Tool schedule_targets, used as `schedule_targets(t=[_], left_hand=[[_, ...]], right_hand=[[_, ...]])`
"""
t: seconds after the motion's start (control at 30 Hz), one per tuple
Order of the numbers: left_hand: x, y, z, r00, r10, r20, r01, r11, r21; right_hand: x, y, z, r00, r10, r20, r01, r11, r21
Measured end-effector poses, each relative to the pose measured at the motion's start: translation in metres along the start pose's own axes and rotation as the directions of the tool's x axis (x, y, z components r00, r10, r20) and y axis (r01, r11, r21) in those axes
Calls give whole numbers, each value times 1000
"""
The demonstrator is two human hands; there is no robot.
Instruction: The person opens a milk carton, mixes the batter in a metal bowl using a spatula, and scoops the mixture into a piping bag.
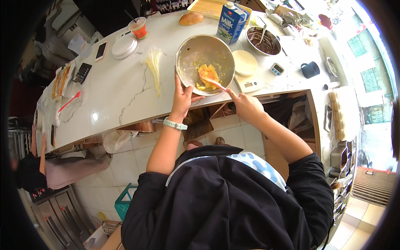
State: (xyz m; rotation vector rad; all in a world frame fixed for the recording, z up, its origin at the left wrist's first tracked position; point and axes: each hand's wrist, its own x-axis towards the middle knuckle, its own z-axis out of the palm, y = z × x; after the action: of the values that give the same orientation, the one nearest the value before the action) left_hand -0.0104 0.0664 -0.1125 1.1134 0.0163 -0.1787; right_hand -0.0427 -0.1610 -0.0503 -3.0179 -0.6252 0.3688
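Note:
A steel mixing bowl (pixel 193 46) is tilted toward me over the near edge of the counter. My left hand (pixel 183 96) grips its lower left rim, thumb at the near side. In my right hand (pixel 246 105) is the handle of a pink spatula (pixel 217 84), the index finger stretched along it. The spatula's blade rests in a yellow, buttery mass (pixel 207 73) low in the bowl, and thin smears of it cling to the inner wall. Just right of the bowl stands a digital kitchen scale (pixel 250 85) with a round cream-coloured plate (pixel 244 62).
Behind the bowl stand a blue milk carton (pixel 231 24) and a bowl of dark brown mixture (pixel 273 41). A timer (pixel 276 69) and a dark mug (pixel 310 70) lie to the right. Leftward are a piping bag (pixel 153 68), a phone (pixel 101 51) and a red spatula (pixel 70 101). Another person (pixel 39 162) is at the far left.

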Motion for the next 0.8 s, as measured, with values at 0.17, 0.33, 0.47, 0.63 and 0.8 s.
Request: schedule_targets(t=[0.17,0.33,0.47,0.63,0.8], left_hand=[[3,-2,-2,999,31,21,-32,999,37],[5,0,-5,999,33,14,-34,999,27],[2,2,-5,1000,-30,4,29,997,71],[-2,-7,-11,1000,12,26,-14,997,81],[1,1,-7,1000,-11,19,10,999,43]], right_hand=[[-5,-10,-3,996,-51,75,45,995,90],[9,11,-36,997,9,75,-46,865,500],[11,23,-7,986,55,-156,-42,996,84],[-6,-9,-12,994,63,91,-69,996,62],[11,28,-30,994,-35,-102,49,989,142]])
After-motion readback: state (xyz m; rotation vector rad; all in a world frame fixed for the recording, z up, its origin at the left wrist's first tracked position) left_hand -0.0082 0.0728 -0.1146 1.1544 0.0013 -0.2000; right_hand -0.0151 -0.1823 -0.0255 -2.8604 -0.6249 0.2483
